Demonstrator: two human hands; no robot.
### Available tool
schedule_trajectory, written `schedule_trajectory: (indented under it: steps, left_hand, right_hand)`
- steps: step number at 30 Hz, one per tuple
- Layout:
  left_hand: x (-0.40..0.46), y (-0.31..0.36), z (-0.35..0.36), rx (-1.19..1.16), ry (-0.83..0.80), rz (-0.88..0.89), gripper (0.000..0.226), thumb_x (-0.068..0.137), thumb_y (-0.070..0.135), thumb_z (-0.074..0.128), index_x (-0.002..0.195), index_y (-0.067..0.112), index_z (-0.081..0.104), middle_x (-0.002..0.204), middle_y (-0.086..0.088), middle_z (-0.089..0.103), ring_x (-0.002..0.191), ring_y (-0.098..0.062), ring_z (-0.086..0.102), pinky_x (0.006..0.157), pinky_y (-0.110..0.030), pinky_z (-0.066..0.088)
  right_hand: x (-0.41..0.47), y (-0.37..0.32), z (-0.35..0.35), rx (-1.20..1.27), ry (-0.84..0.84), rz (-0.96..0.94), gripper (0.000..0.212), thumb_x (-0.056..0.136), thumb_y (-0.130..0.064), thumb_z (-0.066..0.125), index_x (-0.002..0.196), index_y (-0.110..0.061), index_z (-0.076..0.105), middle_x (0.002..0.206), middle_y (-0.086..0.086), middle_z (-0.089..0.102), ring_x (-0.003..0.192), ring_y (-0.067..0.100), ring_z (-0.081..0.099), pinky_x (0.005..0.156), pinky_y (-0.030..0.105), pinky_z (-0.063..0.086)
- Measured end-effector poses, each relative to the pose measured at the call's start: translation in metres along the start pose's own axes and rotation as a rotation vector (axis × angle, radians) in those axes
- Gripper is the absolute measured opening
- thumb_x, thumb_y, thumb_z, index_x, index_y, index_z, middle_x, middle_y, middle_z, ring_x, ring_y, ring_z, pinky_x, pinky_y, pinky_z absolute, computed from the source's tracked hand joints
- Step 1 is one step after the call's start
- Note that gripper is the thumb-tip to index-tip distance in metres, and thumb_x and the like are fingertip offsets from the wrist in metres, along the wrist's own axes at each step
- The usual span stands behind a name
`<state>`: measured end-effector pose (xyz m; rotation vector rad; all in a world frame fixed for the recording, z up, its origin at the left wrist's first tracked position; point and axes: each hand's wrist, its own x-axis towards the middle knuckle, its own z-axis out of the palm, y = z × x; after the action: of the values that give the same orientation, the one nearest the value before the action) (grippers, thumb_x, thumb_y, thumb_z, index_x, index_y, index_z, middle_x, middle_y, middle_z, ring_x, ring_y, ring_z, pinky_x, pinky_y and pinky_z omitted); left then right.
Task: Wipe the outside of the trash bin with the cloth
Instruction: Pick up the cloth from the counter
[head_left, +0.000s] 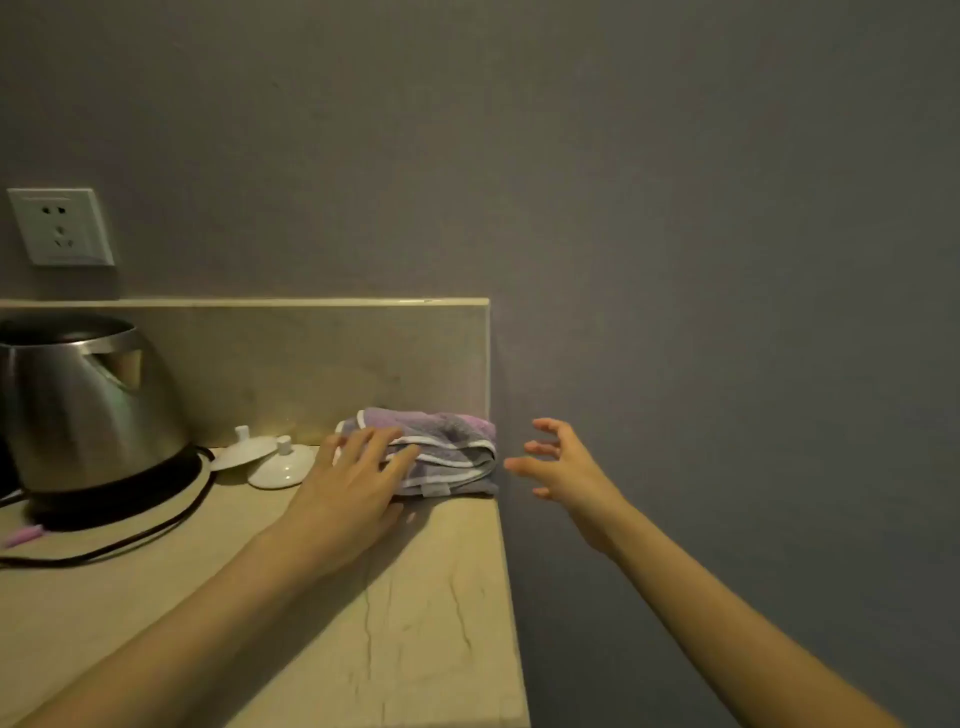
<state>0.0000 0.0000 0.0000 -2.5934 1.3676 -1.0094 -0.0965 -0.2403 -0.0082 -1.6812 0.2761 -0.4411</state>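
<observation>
Two bare forearms are seen nearest the camera, reaching forward over a pale, veined stone counter (415, 623). At the far right corner of that counter, against the low backsplash (311, 353), the cloth (447, 447) is found: a folded lilac-grey towel with white stripes. Its long axis is laid left to right, roughly parallel to the backsplash, and its rounded fold end is pointed toward the counter's right edge, which it just reaches or slightly overhangs.

The left hand (353, 483) is held palm down with straight, slightly spread fingers; its fingertips are laid on the left part of the cloth, and nothing is gripped. The right hand (563, 467) is held in the air just off the counter's right edge, near the cloth's fold end but apart from it, with fingers spread wide and loosely curved, holding nothing.

To the left, a steel kettle (88, 405) is stood on a black base, from which a black cord (130, 543) is trailed across the counter. Two white lids (265, 460) are placed between the kettle and the cloth. A wall socket (60, 226) is mounted on the grey wall above the kettle.
</observation>
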Motion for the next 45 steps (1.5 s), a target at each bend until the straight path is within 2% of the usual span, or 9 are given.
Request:
schedule_trajectory:
  steps: [6, 10, 14, 25, 29, 34, 37, 41, 45]
  left_hand:
    - [0.007, -0.021, 0.024, 0.166, 0.153, 0.467, 0.035, 0.089, 0.017, 0.057, 0.124, 0.020, 0.055, 0.123, -0.015, 0.059, 0.099, -0.033, 0.058, 0.079, -0.044, 0.049]
    - [0.013, -0.030, 0.035, 0.179, 0.164, 0.473, 0.043, 0.087, 0.018, 0.065, 0.128, 0.019, 0.051, 0.127, -0.015, 0.055, 0.106, -0.034, 0.055, 0.081, -0.045, 0.048]
    - [0.021, -0.035, 0.038, 0.146, 0.206, 0.420, 0.043, 0.083, 0.016, 0.069, 0.123, 0.017, 0.055, 0.123, -0.016, 0.058, 0.106, -0.036, 0.056, 0.079, -0.047, 0.050]
    - [0.049, -0.025, 0.034, -0.056, 0.337, 0.381, 0.048, 0.069, 0.005, 0.081, 0.109, 0.013, 0.056, 0.101, -0.016, 0.065, 0.085, -0.033, 0.060, 0.058, -0.040, 0.054]
    - [0.064, -0.006, 0.016, -0.136, 0.429, 0.380, 0.049, 0.072, 0.009, 0.079, 0.112, 0.015, 0.052, 0.102, -0.016, 0.067, 0.083, -0.031, 0.062, 0.063, -0.037, 0.055]
    - [0.093, 0.044, -0.012, -0.242, 0.533, 0.461, 0.030, 0.081, 0.010, 0.072, 0.108, 0.010, 0.057, 0.103, -0.015, 0.068, 0.085, -0.030, 0.063, 0.065, -0.038, 0.056]
    - [0.107, 0.084, -0.027, -0.281, 0.546, 0.523, 0.016, 0.087, 0.010, 0.065, 0.102, 0.004, 0.067, 0.103, -0.015, 0.068, 0.089, -0.030, 0.063, 0.068, -0.040, 0.056]
    - [0.123, 0.144, -0.037, -0.273, 0.496, 0.688, 0.026, 0.091, 0.019, 0.062, 0.110, 0.002, 0.068, 0.109, -0.016, 0.068, 0.092, -0.029, 0.065, 0.074, -0.036, 0.056]
    - [0.137, 0.211, -0.039, -0.295, 0.448, 0.788, 0.028, 0.094, 0.014, 0.060, 0.117, 0.000, 0.064, 0.117, -0.018, 0.065, 0.103, -0.031, 0.063, 0.084, -0.042, 0.054]
  right_hand:
    - [0.027, 0.005, 0.018, -0.169, -0.046, 0.116, 0.087, 0.078, -0.031, 0.077, 0.147, -0.011, 0.029, 0.145, 0.009, 0.041, 0.124, 0.021, 0.045, 0.086, 0.031, 0.039]
    - [0.039, 0.009, 0.028, -0.155, -0.090, 0.159, 0.081, 0.077, -0.029, 0.079, 0.142, -0.006, 0.038, 0.139, 0.007, 0.049, 0.125, 0.024, 0.049, 0.085, 0.024, 0.039]
    - [0.046, 0.006, 0.040, -0.055, -0.138, 0.154, 0.019, 0.078, -0.008, 0.075, 0.094, -0.010, 0.065, 0.087, 0.000, 0.069, 0.065, 0.002, 0.069, 0.048, 0.008, 0.046]
    - [0.038, -0.007, 0.039, 0.047, 0.009, 0.112, 0.023, 0.085, -0.009, 0.066, 0.106, -0.003, 0.059, 0.081, 0.004, 0.064, 0.066, 0.009, 0.059, 0.046, 0.011, 0.044]
    - [0.027, -0.024, 0.022, 0.300, 0.089, 0.122, 0.023, 0.085, -0.009, 0.063, 0.106, -0.009, 0.052, 0.088, 0.008, 0.062, 0.074, 0.015, 0.058, 0.066, 0.027, 0.044]
    - [0.005, -0.040, -0.020, 0.971, 0.146, 0.241, 0.012, 0.088, -0.007, 0.062, 0.100, -0.003, 0.063, 0.092, 0.015, 0.066, 0.079, 0.025, 0.064, 0.068, 0.035, 0.052]
    - [-0.014, -0.040, -0.054, 1.017, 0.136, 0.300, 0.015, 0.088, -0.021, 0.064, 0.095, -0.008, 0.065, 0.092, 0.013, 0.068, 0.080, 0.025, 0.063, 0.068, 0.038, 0.051]
    - [-0.044, -0.025, -0.114, 1.072, 0.145, 0.281, 0.038, 0.090, -0.031, 0.059, 0.121, -0.008, 0.062, 0.118, 0.019, 0.065, 0.095, 0.031, 0.062, 0.081, 0.043, 0.051]
    - [-0.079, -0.001, -0.182, 1.120, 0.253, 0.269, 0.041, 0.093, -0.028, 0.057, 0.129, -0.007, 0.057, 0.115, 0.017, 0.063, 0.088, 0.028, 0.064, 0.068, 0.038, 0.053]
